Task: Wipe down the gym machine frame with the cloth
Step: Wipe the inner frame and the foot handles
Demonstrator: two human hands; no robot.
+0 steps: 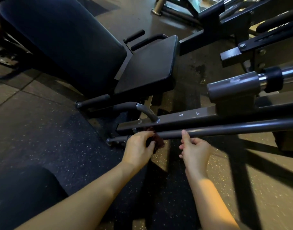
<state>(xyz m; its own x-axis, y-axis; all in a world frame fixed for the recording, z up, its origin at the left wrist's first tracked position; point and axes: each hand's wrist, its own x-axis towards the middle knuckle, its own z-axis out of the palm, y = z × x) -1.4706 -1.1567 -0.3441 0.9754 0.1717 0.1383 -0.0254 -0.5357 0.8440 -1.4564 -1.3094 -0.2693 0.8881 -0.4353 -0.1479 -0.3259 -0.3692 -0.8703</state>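
No text, brand, number or sign can be read anywhere in view. Pale marks on the grey sleeve (pixel 233 83) of the weight bar and on the square frame beam (pixel 184 116) look like scuffs, too blurred to read as letters.

Left forearm (pixel 96 186), right forearm (pixel 208 193) bare; black legging (pixel 23 196) over knee
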